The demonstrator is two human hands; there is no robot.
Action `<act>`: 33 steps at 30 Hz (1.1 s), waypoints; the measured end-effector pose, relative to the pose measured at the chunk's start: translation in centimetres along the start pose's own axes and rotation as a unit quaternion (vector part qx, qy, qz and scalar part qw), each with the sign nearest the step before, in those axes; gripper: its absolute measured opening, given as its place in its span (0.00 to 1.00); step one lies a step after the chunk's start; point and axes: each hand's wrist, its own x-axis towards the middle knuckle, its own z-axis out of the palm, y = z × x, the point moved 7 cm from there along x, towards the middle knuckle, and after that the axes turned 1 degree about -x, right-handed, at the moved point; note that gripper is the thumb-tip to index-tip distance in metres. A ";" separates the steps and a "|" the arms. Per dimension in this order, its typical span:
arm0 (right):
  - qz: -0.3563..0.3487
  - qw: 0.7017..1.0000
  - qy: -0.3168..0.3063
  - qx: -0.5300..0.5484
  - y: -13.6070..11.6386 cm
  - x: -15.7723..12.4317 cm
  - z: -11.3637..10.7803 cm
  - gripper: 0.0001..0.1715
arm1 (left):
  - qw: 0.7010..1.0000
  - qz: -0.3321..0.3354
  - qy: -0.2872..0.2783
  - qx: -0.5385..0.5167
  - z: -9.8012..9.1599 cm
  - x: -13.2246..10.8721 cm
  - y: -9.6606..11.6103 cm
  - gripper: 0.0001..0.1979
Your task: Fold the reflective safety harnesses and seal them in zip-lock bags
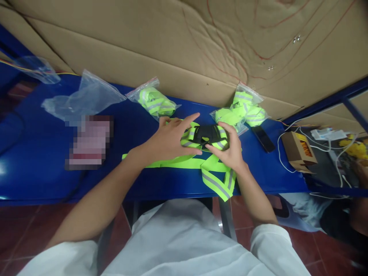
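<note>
My right hand pinches the right end of a black plastic buckle, thumb at its lower edge and a finger at the top. The buckle joins a neon yellow-green reflective strap with a grey stripe, looped at both of its ends. Around the left loop, my left hand is open, thumb and index finger spread wide apart; whether it touches the strap is hard to tell. Loose lengths of the same strap lie below on the blue table, one fold hanging over the front edge.
Behind my hands lie clear zip bags of rolled straps. An empty plastic bag and a pixelated item are at left. At right are a black phone, a cardboard box, white cables and part of another person.
</note>
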 end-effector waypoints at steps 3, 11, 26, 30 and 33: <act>-0.004 0.997 0.011 0.074 -0.2 -0.1 -0.5 0.48 | 0.989 0.024 -0.065 -0.131 0.7 0.3 0.1 0.42; 0.009 0.995 0.050 0.086 -0.1 0.5 -1.9 0.49 | 0.957 0.030 -0.110 -0.267 1.4 0.1 1.1 0.45; 0.129 0.877 -0.178 0.427 0.5 2.6 2.2 0.41 | 0.785 -0.092 0.081 -0.608 0.6 1.2 -0.2 0.35; 0.155 0.858 -0.187 0.453 -0.6 2.5 3.0 0.30 | 0.782 -0.093 0.055 -0.615 1.1 1.1 0.3 0.33; 0.199 0.859 -0.186 0.433 -0.5 2.3 3.2 0.31 | 0.761 -0.116 0.044 -0.637 1.9 1.1 0.0 0.32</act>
